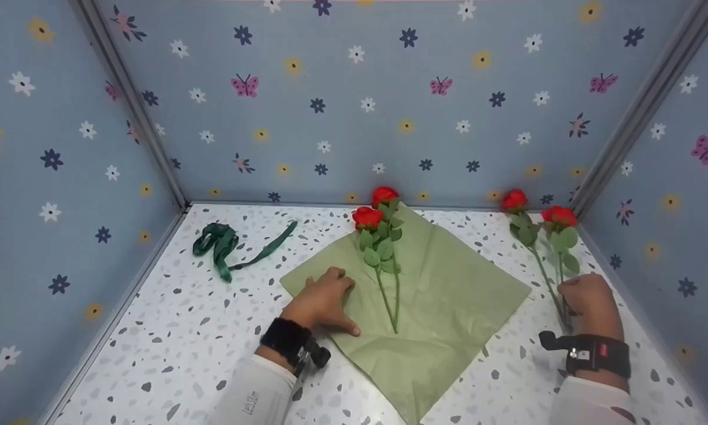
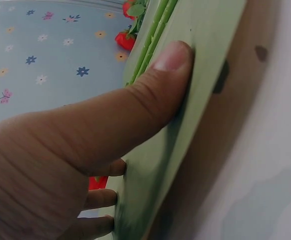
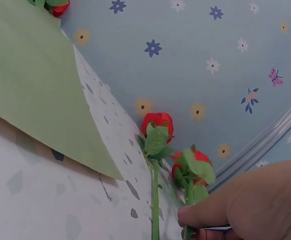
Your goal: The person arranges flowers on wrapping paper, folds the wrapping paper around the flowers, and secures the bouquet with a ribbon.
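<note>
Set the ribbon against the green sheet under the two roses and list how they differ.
Colour: the ribbon is dark green, the sheet a pale olive green.
Shape and size: the ribbon is a narrow strip, partly bunched with one end trailing; the sheet is broad and spread out.
Contact: the left hand touches the sheet, while no hand touches the ribbon.
Shared: both are green and lie on the speckled table.

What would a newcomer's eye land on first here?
Probably the two red roses lying on the green sheet, whose left side the left hand touches. Next, the other two roses at right, one stem pinched by the right hand. A dark green ribbon lies at the table's back left.
</note>
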{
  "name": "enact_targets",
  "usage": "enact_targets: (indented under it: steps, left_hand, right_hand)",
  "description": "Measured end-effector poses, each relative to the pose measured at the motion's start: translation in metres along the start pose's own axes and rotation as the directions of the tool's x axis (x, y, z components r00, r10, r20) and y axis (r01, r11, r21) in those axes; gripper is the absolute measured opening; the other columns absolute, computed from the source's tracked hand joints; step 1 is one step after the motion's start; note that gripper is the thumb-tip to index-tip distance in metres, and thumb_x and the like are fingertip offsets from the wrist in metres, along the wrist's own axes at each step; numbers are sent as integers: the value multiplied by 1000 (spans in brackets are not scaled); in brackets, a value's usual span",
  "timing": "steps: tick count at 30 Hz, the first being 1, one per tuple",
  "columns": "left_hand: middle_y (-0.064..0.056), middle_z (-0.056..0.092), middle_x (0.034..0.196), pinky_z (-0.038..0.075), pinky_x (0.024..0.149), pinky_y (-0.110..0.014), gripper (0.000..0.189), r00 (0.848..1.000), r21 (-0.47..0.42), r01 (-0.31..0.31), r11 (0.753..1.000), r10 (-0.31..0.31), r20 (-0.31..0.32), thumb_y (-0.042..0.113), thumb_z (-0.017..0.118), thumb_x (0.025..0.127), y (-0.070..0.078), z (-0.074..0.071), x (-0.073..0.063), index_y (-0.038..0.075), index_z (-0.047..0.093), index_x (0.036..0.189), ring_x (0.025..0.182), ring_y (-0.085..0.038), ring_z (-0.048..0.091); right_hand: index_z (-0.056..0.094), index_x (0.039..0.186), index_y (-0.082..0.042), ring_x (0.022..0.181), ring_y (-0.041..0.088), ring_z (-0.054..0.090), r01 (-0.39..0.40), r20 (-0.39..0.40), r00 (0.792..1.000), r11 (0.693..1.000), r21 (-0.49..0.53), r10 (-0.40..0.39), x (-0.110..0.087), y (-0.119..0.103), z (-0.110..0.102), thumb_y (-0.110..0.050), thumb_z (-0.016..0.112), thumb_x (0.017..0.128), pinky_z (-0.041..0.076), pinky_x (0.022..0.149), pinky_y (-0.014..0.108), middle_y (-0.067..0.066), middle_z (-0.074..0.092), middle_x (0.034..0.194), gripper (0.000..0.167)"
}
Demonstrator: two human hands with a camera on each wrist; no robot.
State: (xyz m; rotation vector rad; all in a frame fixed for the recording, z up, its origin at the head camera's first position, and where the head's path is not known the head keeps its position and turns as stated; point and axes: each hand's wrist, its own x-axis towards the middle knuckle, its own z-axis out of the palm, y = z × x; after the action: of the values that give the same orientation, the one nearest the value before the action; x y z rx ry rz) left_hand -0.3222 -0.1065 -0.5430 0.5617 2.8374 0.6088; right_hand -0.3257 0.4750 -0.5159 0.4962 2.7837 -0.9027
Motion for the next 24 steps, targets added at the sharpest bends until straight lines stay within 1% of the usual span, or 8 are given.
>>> enact_targets:
  steps: [5, 7, 10, 12, 15, 18, 21, 24]
  left_hand:
    - [-22, 44, 176, 28, 135, -76, 114, 1000, 11, -9, 1000, 9, -2, 58, 109, 67, -1, 0, 1, 10, 62, 160, 162, -45, 48]
    - [-22, 44, 176, 28, 135, -76, 114, 1000, 11, -10, 1000, 10, -4, 58, 109, 67, -2, 1, 1, 10, 62, 160, 162, -45, 48]
    - [-22, 44, 176, 27, 134, -77, 114, 1000, 7, -16, 1000, 16, -5, 58, 109, 67, -2, 1, 0, 10, 62, 160, 162, -45, 48]
    - [-23, 45, 175, 27, 134, -79, 113, 1000, 4, -25, 1000, 25, -8, 57, 109, 67, -1, 1, -1, 9, 63, 159, 161, -45, 49]
    - [-23, 45, 174, 27, 133, -80, 113, 999, 0, -33, 999, 33, -8, 56, 109, 68, -1, 1, -2, 7, 62, 159, 161, -44, 49]
    - [-23, 45, 175, 26, 134, -79, 113, 999, -2, -31, 1000, 31, -9, 56, 109, 68, -1, 1, -1, 7, 62, 159, 161, -45, 49]
    - [-23, 44, 176, 26, 134, -78, 114, 1000, -4, -24, 1000, 24, -11, 55, 109, 67, -1, 1, -1, 8, 62, 160, 162, -46, 48]
    - [-22, 44, 176, 25, 134, -79, 114, 1000, -4, -17, 1000, 17, -11, 55, 110, 67, -1, 1, -1, 8, 63, 159, 162, -47, 48]
  right_hand:
    - [59, 153, 13, 118, 43, 70, -31, 5, 1000, 996, 86, 31, -2, -5, -1, -29, 58, 113, 60, 96, 53, 34, 72, 135, 58]
    - [55, 156, 13, 126, 46, 68, -55, 9, 999, 990, 127, 54, -4, -11, -2, -31, 57, 115, 58, 103, 58, 33, 72, 139, 60]
    - [55, 157, 11, 130, 48, 69, -56, -11, 998, 984, 171, 59, -6, -21, 0, -31, 56, 116, 58, 105, 59, 33, 71, 141, 59]
    - [58, 155, 10, 124, 44, 72, -33, -36, 999, 979, 201, 41, -7, -29, 3, -31, 58, 116, 60, 101, 54, 30, 73, 136, 56]
    - [62, 152, 8, 111, 30, 75, 20, -66, 998, 973, 230, -5, -7, -43, 10, -32, 62, 116, 61, 91, 39, 22, 77, 128, 54]
    - [65, 149, 7, 101, 18, 73, 66, -62, 997, 967, 246, -52, -6, -61, 19, -32, 65, 115, 61, 83, 29, 16, 79, 122, 52]
    - [69, 142, 6, 95, 13, 73, 107, -40, 994, 963, 247, -100, -8, -82, 30, -29, 69, 113, 61, 79, 26, 13, 80, 116, 45]
    - [72, 136, 5, 92, 13, 74, 155, -16, 988, 956, 248, -156, -13, -105, 42, -26, 71, 112, 63, 78, 28, 13, 81, 112, 39]
